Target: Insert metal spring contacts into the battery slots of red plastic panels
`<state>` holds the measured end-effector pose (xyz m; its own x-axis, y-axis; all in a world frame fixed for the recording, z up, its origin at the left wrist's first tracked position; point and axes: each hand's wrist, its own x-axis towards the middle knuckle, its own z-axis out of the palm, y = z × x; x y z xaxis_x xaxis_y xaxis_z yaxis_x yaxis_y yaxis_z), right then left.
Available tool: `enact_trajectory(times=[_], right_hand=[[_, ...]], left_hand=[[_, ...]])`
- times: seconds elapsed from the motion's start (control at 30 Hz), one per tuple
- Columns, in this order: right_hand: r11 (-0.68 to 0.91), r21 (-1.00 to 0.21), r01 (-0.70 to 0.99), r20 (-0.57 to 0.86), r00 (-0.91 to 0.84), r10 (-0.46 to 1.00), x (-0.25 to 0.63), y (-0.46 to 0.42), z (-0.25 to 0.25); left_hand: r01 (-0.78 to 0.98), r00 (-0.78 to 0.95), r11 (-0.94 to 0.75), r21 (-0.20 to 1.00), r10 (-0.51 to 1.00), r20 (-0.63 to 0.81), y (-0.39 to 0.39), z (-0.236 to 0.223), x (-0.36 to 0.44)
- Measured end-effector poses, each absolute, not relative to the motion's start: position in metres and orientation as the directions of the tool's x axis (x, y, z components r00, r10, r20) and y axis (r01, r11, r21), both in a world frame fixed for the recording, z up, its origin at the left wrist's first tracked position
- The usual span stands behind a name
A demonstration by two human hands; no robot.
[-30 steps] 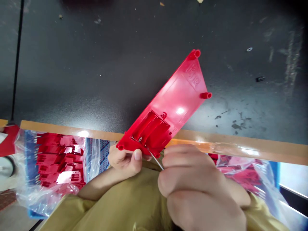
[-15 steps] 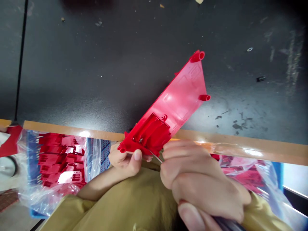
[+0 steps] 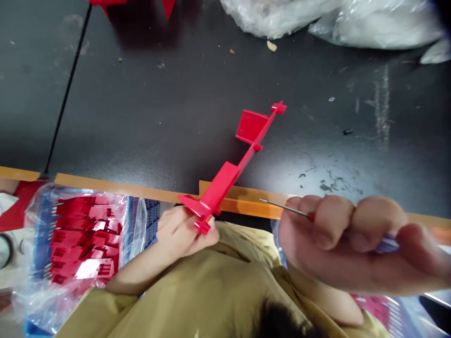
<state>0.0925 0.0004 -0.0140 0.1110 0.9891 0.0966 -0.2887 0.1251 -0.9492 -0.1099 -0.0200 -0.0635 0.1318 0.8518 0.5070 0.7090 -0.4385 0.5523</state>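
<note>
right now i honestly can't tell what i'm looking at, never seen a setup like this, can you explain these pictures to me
There's no machine: these are a person's two bare hands, seen from a camera worn on the head, looking forward and down. The left hand holds a red plastic part by its near end. The right hand holds a thin-shafted tool, apart from that part. On the dark table lie plastic bags, a small ring and a black piece. Below its edge, a blue crate holds more red parts.

Creased, olive-mustard shirt [image 3: 197,291]
</note>
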Motion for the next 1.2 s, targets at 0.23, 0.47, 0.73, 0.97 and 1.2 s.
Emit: enact_trajectory(times=[0.23, 0.47, 0.73, 0.97, 1.2], right_hand=[[0.28, -0.852, -0.443, 0.236, 0.152, 0.96, 0.127, 0.002, -0.038], [0.198, -0.897, -0.396, -0.058, 0.549, 0.834, 0.133, -0.025, -0.028], [0.361, -0.931, -0.063, 0.283, 0.5, 0.818, 0.122, -0.027, -0.058], [0.336, -0.918, -0.209, 0.201, 0.485, 0.851, 0.115, -0.026, -0.065], [0.21, -0.903, -0.374, 0.036, 0.422, 0.906, 0.128, -0.028, -0.071]], left_hand=[[0.51, 0.481, -0.83, 0.225, 0.492, 0.726, -0.002, -0.063, -0.123], [0.442, 0.602, -0.895, 0.064, 0.348, 0.719, -0.001, -0.067, -0.114], [0.584, 0.454, -0.784, 0.211, 0.531, 0.716, -0.022, -0.094, -0.1], [0.528, -0.003, -0.562, 0.637, 0.749, 0.663, -0.05, -0.132, -0.094], [0.572, 0.058, -0.186, 0.799, 0.981, 0.188, -0.061, -0.164, -0.121]])
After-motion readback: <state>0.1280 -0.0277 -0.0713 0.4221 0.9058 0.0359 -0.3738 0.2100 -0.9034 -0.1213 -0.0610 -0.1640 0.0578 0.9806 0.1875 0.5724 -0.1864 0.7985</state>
